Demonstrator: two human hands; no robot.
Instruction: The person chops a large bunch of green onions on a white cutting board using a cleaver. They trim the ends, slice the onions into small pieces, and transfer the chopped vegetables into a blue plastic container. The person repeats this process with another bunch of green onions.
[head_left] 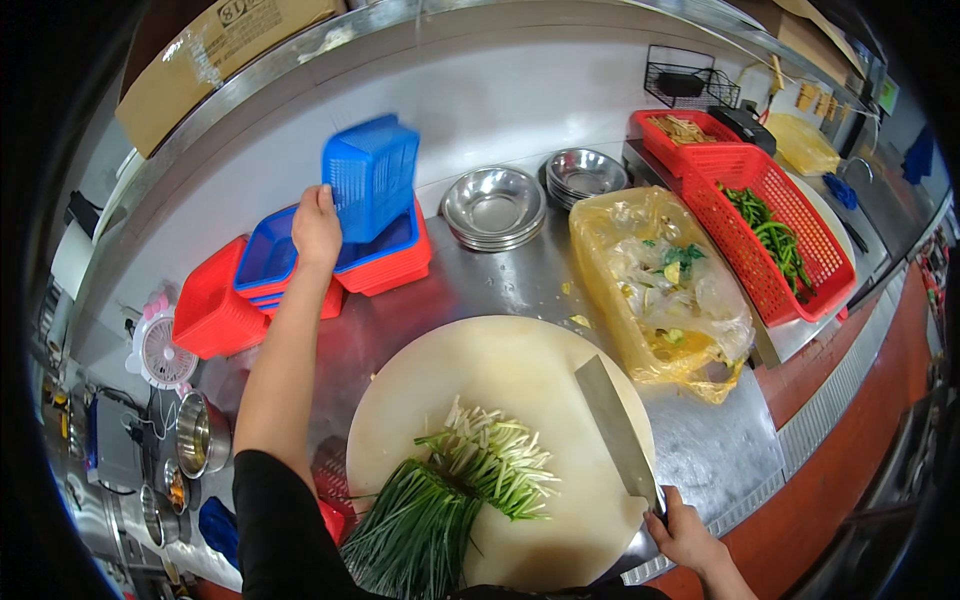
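My left hand [318,228] is closed on the rim of a blue plastic basket [370,175], raised and tilted above a stack of red and blue baskets [388,268]. At the lower right, my right hand [688,532] grips the handle of a cleaver [615,425]. Its broad blade lies over the right side of a round, pale cutting board [405,395]. On the board rests a bunch of long green garlic chives [415,525], with pale stalk pieces [505,455] bunched at its upper end.
Beyond the board stand two stacks of steel bowls [494,205]. To its right is a bin lined with a yellow plastic bag [600,260], holding scraps. Farther right, a red basket [815,235] contains green peppers. A small fan [160,348] and steel pots [200,435] sit at left.
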